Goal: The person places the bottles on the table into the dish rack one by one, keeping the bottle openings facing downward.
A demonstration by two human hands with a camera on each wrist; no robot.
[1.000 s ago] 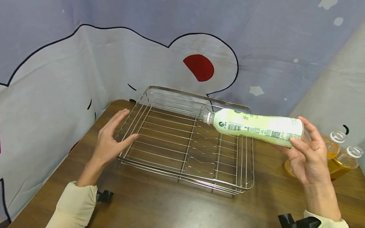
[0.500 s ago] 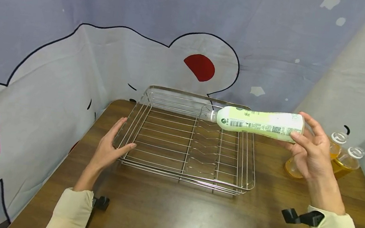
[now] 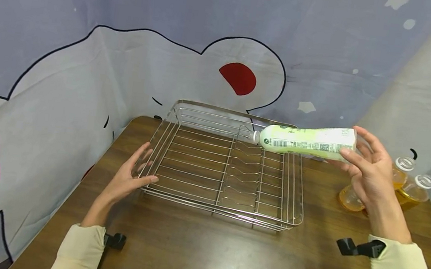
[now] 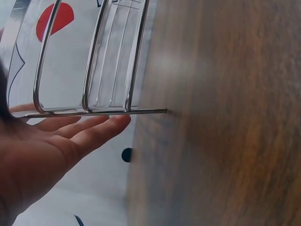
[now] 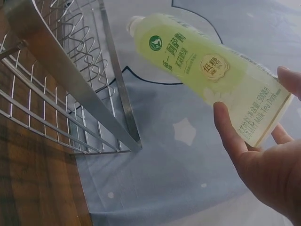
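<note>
My right hand point(image 3: 372, 174) grips the base end of a pale green milk tea bottle point(image 3: 307, 139), thumb on the near side and fingers behind. The bottle lies roughly level in the air over the right back part of a wire dish rack point(image 3: 191, 203), its neck pointing left. In the right wrist view the bottle's label point(image 5: 214, 66) faces the camera. At the rack's left end is my left hand point(image 3: 126, 180), with fingers extended along the outside of the wires and the thumb by the front left corner. The left wrist view shows the fingers point(image 4: 101, 133) straight against the side wires.
Two clear bottles with amber liquid point(image 3: 412, 192) stand on the right of the wooden table point(image 3: 200, 258), behind my right hand. Printed cloth point(image 3: 159, 69) hangs close behind and left of the table. The rack's raised rim point(image 5: 84, 84) shows in the right wrist view.
My left hand has come down from above the rack's left end to its side wires. The bottle in my right hand has shifted slightly back and right; the rack stays put.
</note>
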